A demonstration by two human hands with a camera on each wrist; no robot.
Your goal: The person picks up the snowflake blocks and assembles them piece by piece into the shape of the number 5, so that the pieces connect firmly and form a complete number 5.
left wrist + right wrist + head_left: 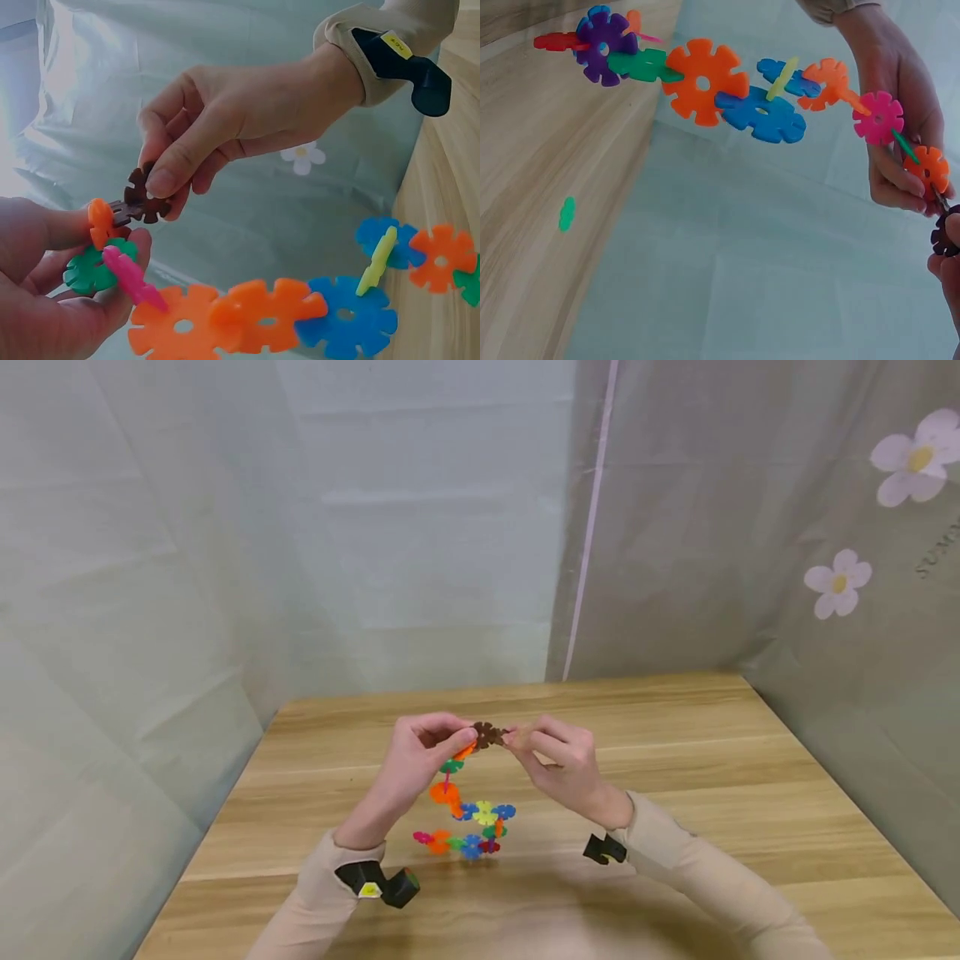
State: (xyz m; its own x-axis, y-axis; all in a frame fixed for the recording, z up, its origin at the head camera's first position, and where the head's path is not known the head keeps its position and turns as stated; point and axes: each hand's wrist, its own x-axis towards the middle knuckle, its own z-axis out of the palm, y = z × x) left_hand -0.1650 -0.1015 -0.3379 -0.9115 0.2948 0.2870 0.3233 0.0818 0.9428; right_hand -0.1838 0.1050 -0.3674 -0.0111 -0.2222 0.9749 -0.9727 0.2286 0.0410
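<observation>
A chain of notched plastic snowflake discs in many colours hangs in a loop above the table from my left hand [416, 756]. That hand pinches the chain's upper end by an orange disc [100, 215], with a green disc [91, 268] and a pink disc [133, 276] just below. My right hand [561, 762] pinches a dark brown disc [142, 196] between thumb and fingers. A second brown disc [122, 213], seen nearly edge-on, lies between it and the orange one. Larger orange discs [182, 324] and a blue disc [349, 315] follow along the chain.
A wooden table [300, 793] lies below both hands. One loose-looking green piece [567, 214] rests on it in the right wrist view. Pale curtains [420, 527] with flower prints surround the table. Black wrist cameras [378, 882] are strapped over the sleeves.
</observation>
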